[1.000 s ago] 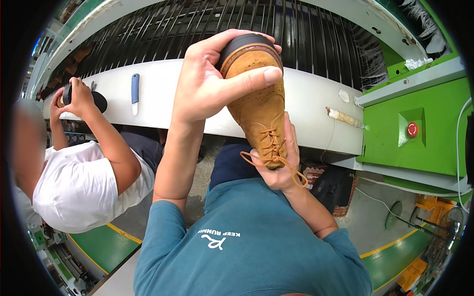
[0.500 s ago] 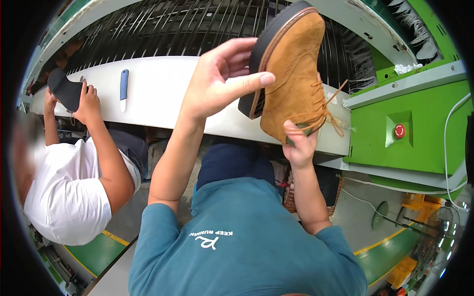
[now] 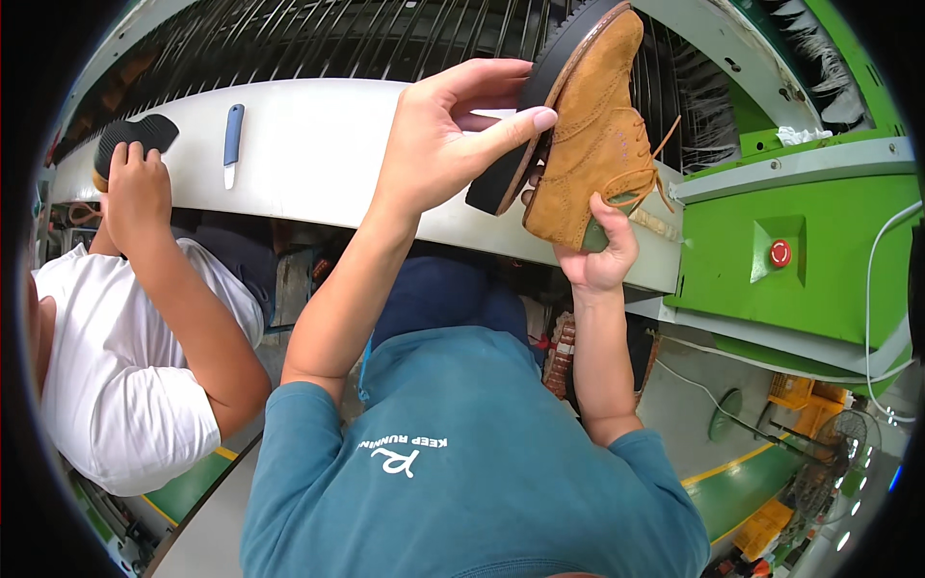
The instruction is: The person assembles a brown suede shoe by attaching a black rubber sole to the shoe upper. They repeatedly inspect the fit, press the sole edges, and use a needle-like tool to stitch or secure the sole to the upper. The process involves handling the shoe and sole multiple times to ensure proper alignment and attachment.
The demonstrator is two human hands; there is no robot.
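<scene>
A tan suede lace-up shoe (image 3: 588, 130) is held up in front of me, toe pointing away and its laces hanging on the right. Its thick black sole (image 3: 498, 181) faces left, and a gap shows between sole and upper at the heel end. My left hand (image 3: 438, 140) is closed on the sole's edge, thumb on the near side and fingers behind. At the ankle opening, my right hand (image 3: 602, 246) grips the upper, thumb over the rim; fingertips show in the gap at the heel.
On the white bench (image 3: 318, 144) lies a blue-handled knife (image 3: 232, 144). To the left, a co-worker in white (image 3: 125, 356) holds another black-soled shoe (image 3: 130, 135). Rows of metal rods (image 3: 385, 43) run behind the bench. A green machine panel with a red button (image 3: 779, 253) stands at right.
A gap has opened between sole and upper at the heel, where they sat together before. Both hands and the shoe have shifted slightly right. The co-worker has turned their shoe.
</scene>
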